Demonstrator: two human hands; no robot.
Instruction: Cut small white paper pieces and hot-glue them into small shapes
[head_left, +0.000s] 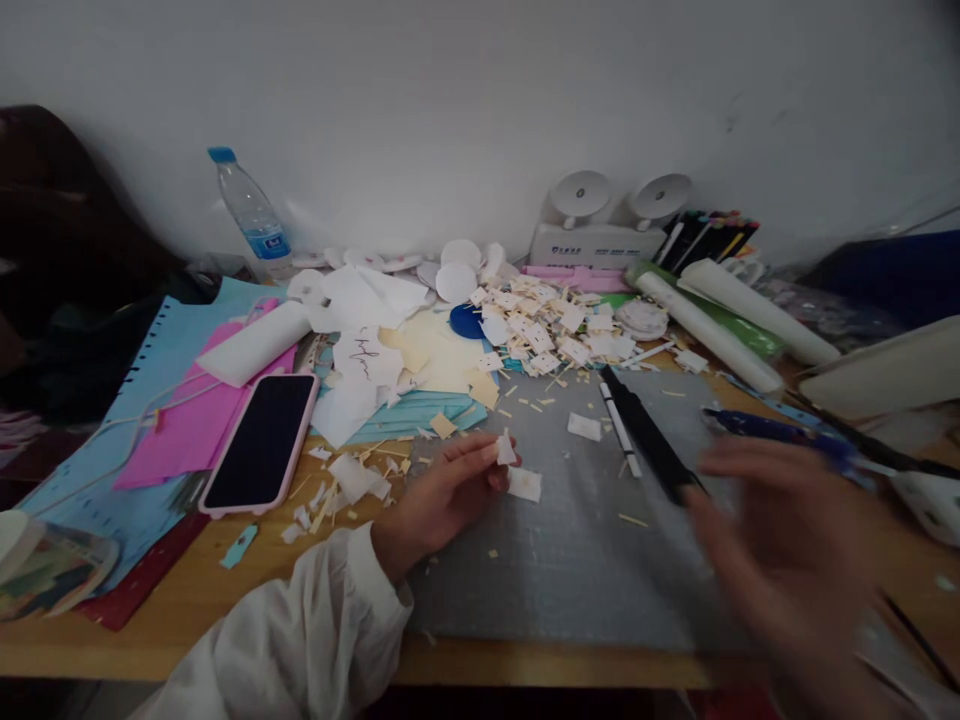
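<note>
My left hand (pixel 457 490) is closed in a pinch on a small white paper piece (pixel 506 449), above the grey cutting mat. Just below its fingertips, a small white paper square (pixel 524 485) lies on the mat. Another white square (pixel 584 427) lies farther up. My right hand (pixel 795 540), blurred by motion, hovers at the right of the mat with thumb and fingers apart, and I see nothing between them. Closest to its fingertips is a long black tool (pixel 649 435), its kind unclear. A thin white pen-like stick (pixel 620 430) lies beside that tool.
Behind the grey mat (pixel 525 590) is a heap of small white paper pieces with sticks (pixel 547 320). A phone (pixel 262 440), coloured paper (pixel 180 440) and a water bottle (pixel 251 210) stand or lie left. A blue glue gun (pixel 780 428) and white rolls (pixel 709 330) lie right.
</note>
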